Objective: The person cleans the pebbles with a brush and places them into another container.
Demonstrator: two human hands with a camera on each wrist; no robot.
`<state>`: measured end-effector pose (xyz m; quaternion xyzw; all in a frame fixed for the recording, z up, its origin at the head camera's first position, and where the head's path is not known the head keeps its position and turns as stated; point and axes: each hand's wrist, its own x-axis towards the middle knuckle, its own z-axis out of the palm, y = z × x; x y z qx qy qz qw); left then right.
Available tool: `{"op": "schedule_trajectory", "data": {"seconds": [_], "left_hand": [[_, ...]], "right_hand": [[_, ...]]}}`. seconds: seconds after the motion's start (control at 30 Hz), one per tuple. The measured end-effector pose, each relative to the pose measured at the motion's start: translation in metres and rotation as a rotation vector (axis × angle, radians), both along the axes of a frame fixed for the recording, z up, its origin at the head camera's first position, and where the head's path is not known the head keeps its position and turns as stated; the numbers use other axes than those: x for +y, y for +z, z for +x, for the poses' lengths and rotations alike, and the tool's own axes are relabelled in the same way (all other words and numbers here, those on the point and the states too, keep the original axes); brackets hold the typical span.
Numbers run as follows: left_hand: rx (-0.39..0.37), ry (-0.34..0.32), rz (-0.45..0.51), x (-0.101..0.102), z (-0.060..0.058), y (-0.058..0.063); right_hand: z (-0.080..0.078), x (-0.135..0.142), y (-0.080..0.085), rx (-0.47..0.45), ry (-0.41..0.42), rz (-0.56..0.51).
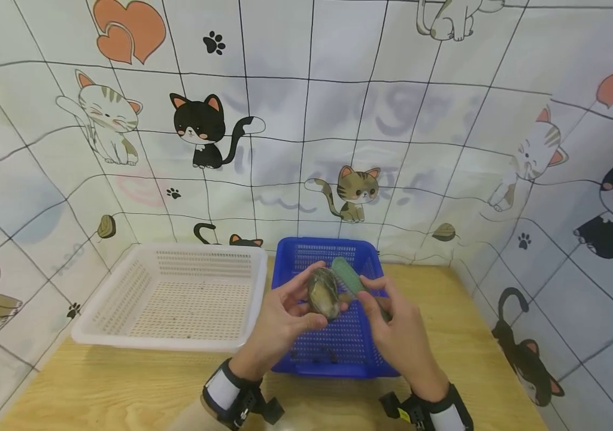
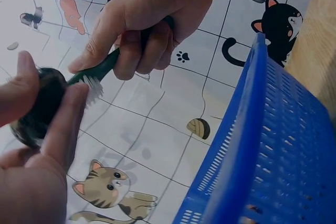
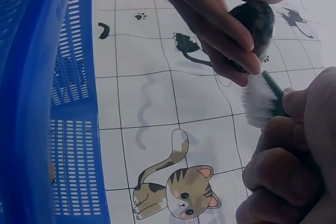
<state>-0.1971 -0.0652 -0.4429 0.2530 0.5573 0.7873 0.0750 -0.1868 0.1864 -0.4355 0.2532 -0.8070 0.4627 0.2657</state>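
Note:
My left hand (image 1: 284, 316) holds an abalone (image 1: 324, 293) over the blue basket (image 1: 333, 370), its tan fleshy side facing up in the head view. In the left wrist view the dark shell shows between thumb and fingers. My right hand (image 1: 400, 328) grips a green brush (image 1: 351, 279) by its handle, thumb laid along it. White bristles (image 3: 259, 103) stick out from the brush head, close beside the abalone and the left fingertips in the right wrist view.
A wide white basket (image 1: 169, 344) stands on the wooden table (image 1: 139, 383), left of the blue one. Small dark bits (image 1: 330, 354) lie in the blue basket's near end. A cat-patterned sheet (image 1: 279, 114) walls in the back and sides.

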Motion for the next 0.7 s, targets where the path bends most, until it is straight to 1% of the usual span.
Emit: {"op": "schedule_trajectory", "data": {"seconds": [0.07,0.13,0.2,0.33,0.43,0.6,0.7], "left_hand": [[-0.002,0.013,-0.023,0.000,0.000,0.001],[-0.015,0.041,-0.055,-0.001,0.000,0.003],[-0.041,0.081,-0.091,-0.004,0.000,0.005],[-0.119,0.158,-0.169,-0.016,-0.002,0.010],[-0.147,0.227,-0.244,-0.030,-0.005,0.015],[-0.147,0.350,-0.393,-0.062,-0.009,0.026],[-0.150,0.397,-0.489,-0.081,-0.011,0.034]], "right_hand": [[0.000,0.002,0.000,-0.006,0.001,-0.010],[0.000,0.003,0.000,-0.010,0.005,-0.019],[0.000,0.003,0.001,-0.011,0.011,-0.027],[0.001,0.004,0.004,-0.030,0.010,-0.049],[0.002,0.005,0.006,-0.048,0.012,-0.061],[0.001,0.008,0.008,-0.061,0.030,-0.071],[0.002,0.010,0.009,-0.086,0.034,-0.083]]}}
